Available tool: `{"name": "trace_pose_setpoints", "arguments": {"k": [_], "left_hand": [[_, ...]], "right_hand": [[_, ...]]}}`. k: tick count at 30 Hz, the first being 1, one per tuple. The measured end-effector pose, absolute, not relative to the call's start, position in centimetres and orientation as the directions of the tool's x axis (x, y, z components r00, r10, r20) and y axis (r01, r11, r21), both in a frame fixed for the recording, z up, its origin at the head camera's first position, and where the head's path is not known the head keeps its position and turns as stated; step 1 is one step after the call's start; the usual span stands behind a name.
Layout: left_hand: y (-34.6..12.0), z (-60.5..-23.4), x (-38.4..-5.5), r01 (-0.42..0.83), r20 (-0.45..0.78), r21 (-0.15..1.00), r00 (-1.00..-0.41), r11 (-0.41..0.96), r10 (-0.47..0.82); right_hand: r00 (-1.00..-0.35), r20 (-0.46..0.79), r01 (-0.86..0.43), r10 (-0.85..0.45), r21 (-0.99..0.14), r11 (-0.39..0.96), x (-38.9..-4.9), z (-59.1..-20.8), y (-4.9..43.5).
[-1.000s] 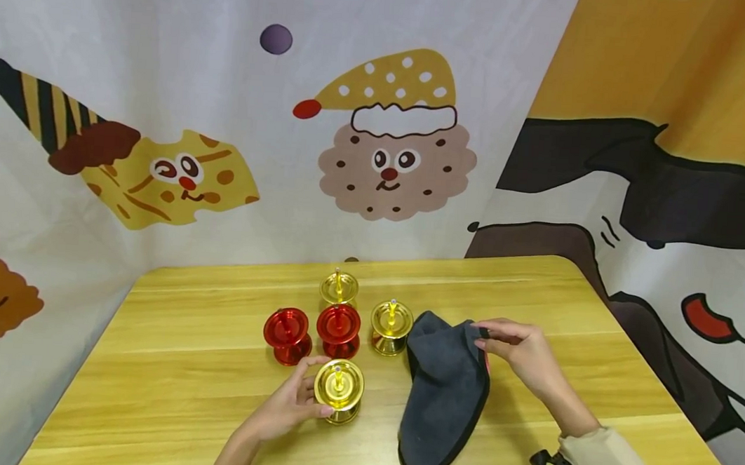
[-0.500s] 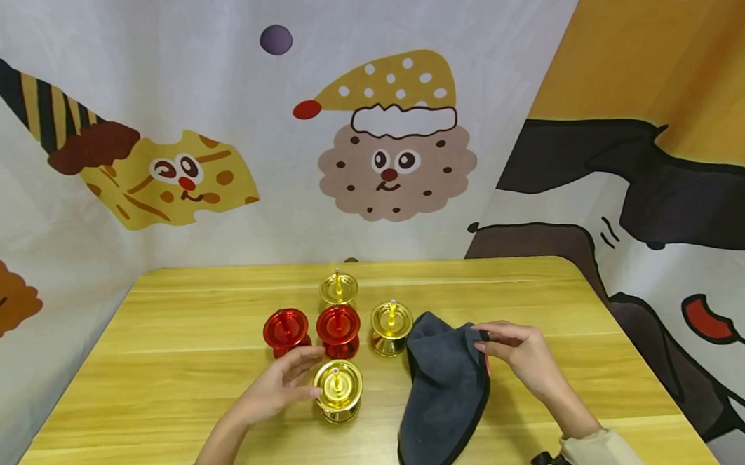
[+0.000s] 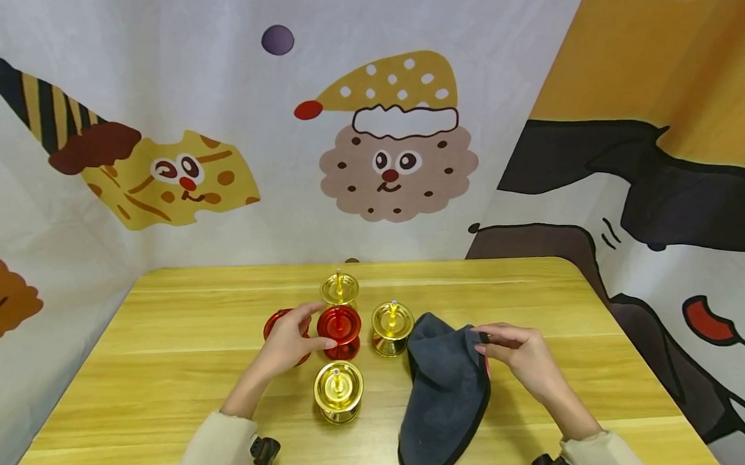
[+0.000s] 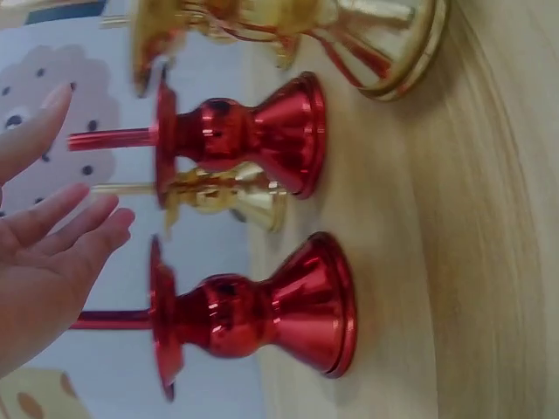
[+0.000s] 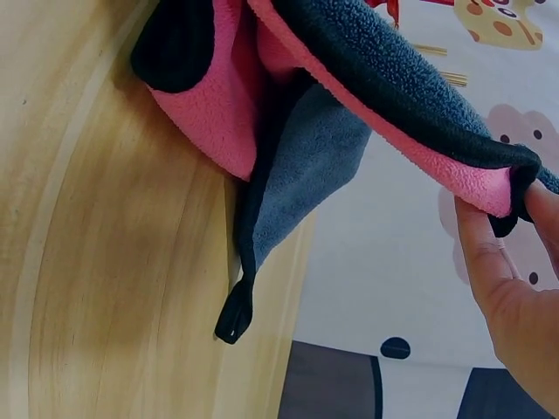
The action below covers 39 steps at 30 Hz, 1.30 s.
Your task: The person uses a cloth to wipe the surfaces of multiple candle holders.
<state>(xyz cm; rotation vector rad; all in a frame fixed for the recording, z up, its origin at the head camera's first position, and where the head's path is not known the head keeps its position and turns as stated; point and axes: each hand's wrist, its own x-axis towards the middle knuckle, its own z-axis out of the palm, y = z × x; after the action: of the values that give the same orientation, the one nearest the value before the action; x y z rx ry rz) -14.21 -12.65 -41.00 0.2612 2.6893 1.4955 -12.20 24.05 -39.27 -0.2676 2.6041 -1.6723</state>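
Note:
My left hand reaches over the left red candle holder with fingers spread, fingertips close to the middle red candle holder. In the left wrist view the fingers look straight and hold nothing. Just in front of it stands a gold candle holder with a spike in its dish. My right hand pinches the corner of a cloth between thumb and fingers. The cloth is folded, dark grey outside and pink inside, with black edging; the right wrist view shows the pinched corner raised.
Two more gold candle holders stand upright: one at the back behind the middle red one, another just left of the cloth. All sit on a wooden table. A printed curtain hangs behind the table's far edge.
My left hand has let go of the front gold candle holder and moved away from me to the red ones. The right hand and the cloth stay nearly still.

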Motion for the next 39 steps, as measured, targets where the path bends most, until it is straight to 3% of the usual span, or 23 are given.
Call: {"name": "trace_pose_setpoints", "arguments": {"k": [17, 26, 39], "left_hand": [[-10.9, -42.3, -16.0, 0.204, 0.089, 0.688, -0.976, 0.696, 0.199], [-10.6, -42.5, -15.8, 0.175, 0.087, 0.689, -0.983, 0.704, 0.160], [-10.7, -42.8, -15.5, 0.229, 0.144, 0.730, -0.973, 0.644, 0.183]], "right_hand": [[-0.983, 0.042, -0.108, -0.181, -0.923, 0.371, -12.2, -39.8, 24.0], [-0.982, 0.040, -0.104, -0.184, -0.928, 0.357, -12.1, -39.9, 24.1], [-0.983, 0.039, -0.105, -0.179, -0.921, 0.376, -12.3, -39.9, 24.1]]}}
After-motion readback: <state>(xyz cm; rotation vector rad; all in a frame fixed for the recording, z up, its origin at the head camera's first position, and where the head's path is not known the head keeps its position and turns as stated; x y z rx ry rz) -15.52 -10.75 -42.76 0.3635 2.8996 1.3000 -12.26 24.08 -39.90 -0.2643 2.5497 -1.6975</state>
